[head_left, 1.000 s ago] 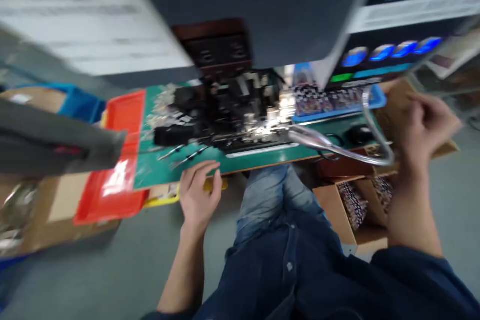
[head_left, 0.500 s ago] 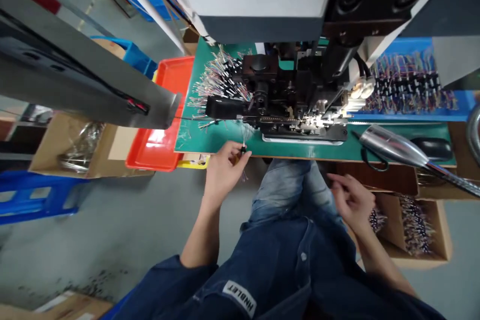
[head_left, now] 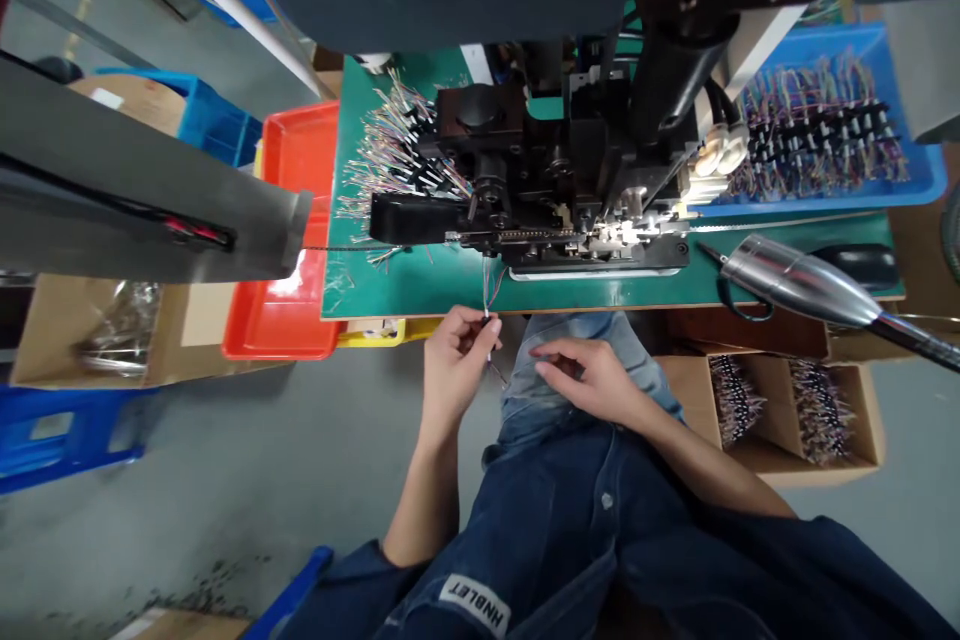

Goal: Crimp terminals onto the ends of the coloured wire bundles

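My left hand [head_left: 454, 370] pinches a thin bundle of coloured wires [head_left: 488, 305] at the front edge of the green work mat [head_left: 420, 290]. The wire tips reach up towards the jaws of a black wire-crimping machine [head_left: 525, 190]. My right hand [head_left: 581, 380] hovers over my jeans-clad thigh [head_left: 577, 360], just right of the left hand, with its fingers loosely curled and nothing visible in them. Cut wires with black terminals [head_left: 394, 155] lie fanned out on the mat left of the machine.
A blue tray [head_left: 825, 210] of wire bundles sits right of the machine, with a chrome lamp head [head_left: 795, 280] and black mouse [head_left: 855, 267] below it. A red tray [head_left: 281, 320] lies left of the mat. A divided cardboard box [head_left: 772, 430] holds more bundles low on the right.
My right hand has moved left from above the cardboard box to beside my left hand. The left hand and its wires have shifted slightly towards the machine, and the camera has steadied after swinging.
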Demonstrator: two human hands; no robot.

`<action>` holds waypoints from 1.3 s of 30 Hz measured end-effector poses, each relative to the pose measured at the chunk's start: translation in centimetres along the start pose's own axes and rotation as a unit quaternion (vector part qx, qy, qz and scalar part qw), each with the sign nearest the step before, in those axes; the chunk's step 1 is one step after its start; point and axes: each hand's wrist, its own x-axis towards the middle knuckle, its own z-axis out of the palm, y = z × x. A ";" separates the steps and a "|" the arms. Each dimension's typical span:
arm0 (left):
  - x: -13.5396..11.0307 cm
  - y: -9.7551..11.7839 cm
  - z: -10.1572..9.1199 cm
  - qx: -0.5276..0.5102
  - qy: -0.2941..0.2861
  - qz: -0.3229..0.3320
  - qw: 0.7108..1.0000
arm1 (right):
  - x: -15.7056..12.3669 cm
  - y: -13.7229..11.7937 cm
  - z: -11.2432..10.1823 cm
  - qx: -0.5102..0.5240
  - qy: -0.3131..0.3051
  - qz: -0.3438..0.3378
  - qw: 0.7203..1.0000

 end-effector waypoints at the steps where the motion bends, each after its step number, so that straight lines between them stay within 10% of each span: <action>1: -0.8 -0.3 0.7 -0.031 0.007 -0.009 0.999 | 0.1 0.0 0.2 0.013 -0.011 0.015 1.000; 8: -3.6 0.1 5.0 -0.115 0.005 0.021 0.993 | 0.0 -0.2 1.4 0.035 0.016 0.000 0.999; 16: -1.7 0.6 5.9 -0.310 -0.200 -0.053 0.928 | -2.9 -1.9 -2.0 0.159 -0.056 0.034 0.985; 39: -0.7 3.6 7.7 -0.377 -0.239 -0.095 0.890 | -4.9 -0.8 -2.2 0.396 -0.073 0.084 0.912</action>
